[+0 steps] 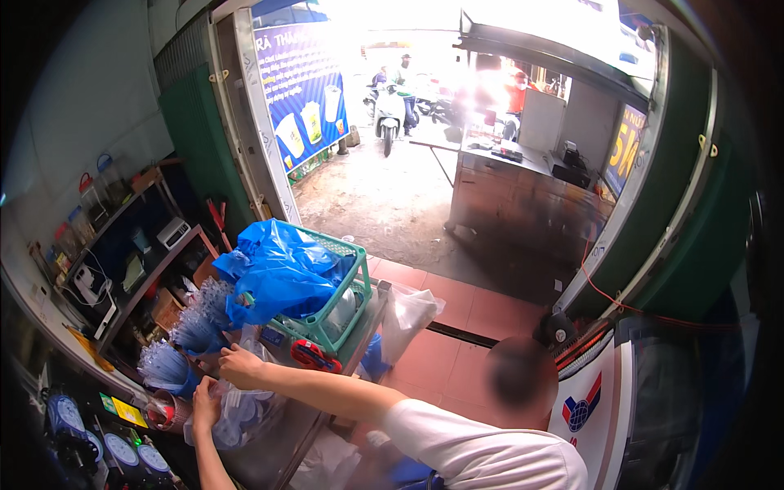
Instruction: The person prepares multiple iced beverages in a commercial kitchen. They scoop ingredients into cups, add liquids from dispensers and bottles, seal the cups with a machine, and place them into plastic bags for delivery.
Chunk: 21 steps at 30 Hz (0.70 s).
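Note:
My right hand (pixel 242 367) reaches across from the right, fingers pinched on the upper part of a clear plastic bag (pixel 245 416). Lower down, my left hand (pixel 205 404) has its fingertips closed on the same bag's near-left edge. Pale round pieces show through the film; their exact kind is unclear. The bag rests on a metal-topped table (pixel 294 429). Just left of my hands stand bundles of clear-wrapped straws (pixel 162 364) in blue bags. Past my right forearm lies a red and black item (pixel 315 356).
A green plastic crate (pixel 331 324) carrying blue plastic bags (pixel 282 269) occupies the table's far end. A white bag (pixel 407 312) hangs off its side. A woven basket (pixel 174 416) stands at left, below shelves (pixel 147 269). Beyond my right sleeve is a person's blurred head (pixel 517 380).

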{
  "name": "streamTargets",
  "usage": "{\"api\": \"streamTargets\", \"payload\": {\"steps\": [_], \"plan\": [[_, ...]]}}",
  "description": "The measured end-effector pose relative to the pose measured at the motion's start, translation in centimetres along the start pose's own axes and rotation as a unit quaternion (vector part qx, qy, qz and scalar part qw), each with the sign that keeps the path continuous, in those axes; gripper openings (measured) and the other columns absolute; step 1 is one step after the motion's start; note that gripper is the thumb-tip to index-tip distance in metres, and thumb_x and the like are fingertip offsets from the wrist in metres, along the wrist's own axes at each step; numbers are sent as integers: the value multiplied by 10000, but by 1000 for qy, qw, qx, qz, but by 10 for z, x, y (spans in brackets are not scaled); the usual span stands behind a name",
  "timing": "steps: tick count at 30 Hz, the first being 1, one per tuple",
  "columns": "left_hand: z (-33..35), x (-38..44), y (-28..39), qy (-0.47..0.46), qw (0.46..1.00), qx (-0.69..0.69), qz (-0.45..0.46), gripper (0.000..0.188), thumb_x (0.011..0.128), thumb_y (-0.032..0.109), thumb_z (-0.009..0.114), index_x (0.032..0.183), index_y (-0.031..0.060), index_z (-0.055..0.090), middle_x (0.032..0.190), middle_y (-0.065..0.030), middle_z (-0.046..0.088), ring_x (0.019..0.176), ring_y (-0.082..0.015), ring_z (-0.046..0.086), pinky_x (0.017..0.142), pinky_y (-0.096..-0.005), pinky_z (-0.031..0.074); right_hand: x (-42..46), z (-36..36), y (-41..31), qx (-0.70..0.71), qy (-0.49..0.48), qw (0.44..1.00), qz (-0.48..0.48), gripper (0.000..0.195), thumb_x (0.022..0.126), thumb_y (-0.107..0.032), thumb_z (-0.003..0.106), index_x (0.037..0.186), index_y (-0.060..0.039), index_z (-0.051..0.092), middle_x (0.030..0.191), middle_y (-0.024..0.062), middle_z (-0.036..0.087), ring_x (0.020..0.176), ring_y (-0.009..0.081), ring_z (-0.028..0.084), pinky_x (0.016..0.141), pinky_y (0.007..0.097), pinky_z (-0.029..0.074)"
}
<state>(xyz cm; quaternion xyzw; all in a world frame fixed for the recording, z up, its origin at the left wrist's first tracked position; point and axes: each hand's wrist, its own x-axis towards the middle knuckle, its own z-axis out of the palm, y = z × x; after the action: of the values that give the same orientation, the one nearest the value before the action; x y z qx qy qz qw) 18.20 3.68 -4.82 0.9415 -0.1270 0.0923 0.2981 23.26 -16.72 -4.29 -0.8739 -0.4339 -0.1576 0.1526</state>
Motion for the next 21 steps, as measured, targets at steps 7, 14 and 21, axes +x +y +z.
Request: {"api": "streamTargets", "payload": {"steps": [7, 14, 21], "plan": [[22, 1, -4, 8, 992, 61, -114, 190, 875, 186, 670, 1021, 85, 604, 853, -99, 697, 874, -311, 678, 812, -472, 409, -109, -62, -35, 127, 214, 957, -148, 162, 819, -142, 630, 936, -39, 587, 1032, 166, 544, 1072, 325, 521, 956, 462, 429], [34, -21, 5, 101, 961, 175, -190, 269, 844, 68, 650, 1108, 110, 617, 1015, -100, 683, 1070, -311, 616, 903, -501, 406, -373, -115, 46, 294, -36, 955, -20, 124, 916, -130, 606, 923, -10, 635, 910, 141, 632, 972, 340, 606, 858, 438, 492], [122, -37, 217, 370, 835, 407, -29, 349, 895, -40, 478, 1236, -7, 544, 1270, -174, 557, 1248, -386, 500, 1089, -497, 346, -601, -94, 189, 389, 40, 797, 461, 201, 985, -148, 587, 1077, -3, 691, 842, 97, 735, 796, 200, 720, 756, 320, 558]]}}
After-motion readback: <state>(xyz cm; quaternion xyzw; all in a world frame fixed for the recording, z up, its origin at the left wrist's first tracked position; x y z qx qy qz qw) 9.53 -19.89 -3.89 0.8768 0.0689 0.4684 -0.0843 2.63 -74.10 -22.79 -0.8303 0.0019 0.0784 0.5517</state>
